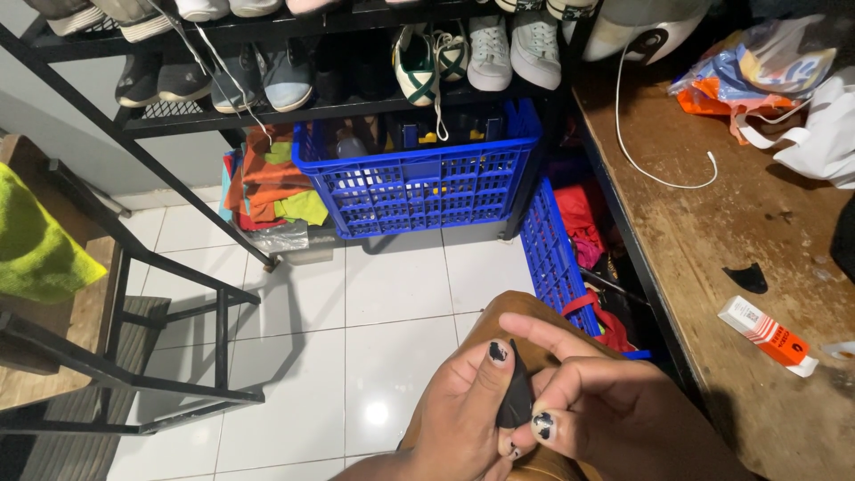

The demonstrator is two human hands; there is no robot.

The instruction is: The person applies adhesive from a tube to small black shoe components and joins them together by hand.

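My left hand (459,414) and my right hand (606,405) meet at the bottom centre of the head view, above a brown shoe (525,316) that rests on my lap. Both hands pinch a small flat black piece (516,396) between thumbs and fingers. The thumbnails are smeared with black. Most of the shoe is hidden under the hands.
A wooden table (739,240) at right holds a small white-and-orange box (764,332), a black scrap (746,278), a white cable (641,165) and plastic bags (757,71). A shoe rack (312,53) and blue crates (419,183) stand ahead. A black metal frame (151,356) is at left.
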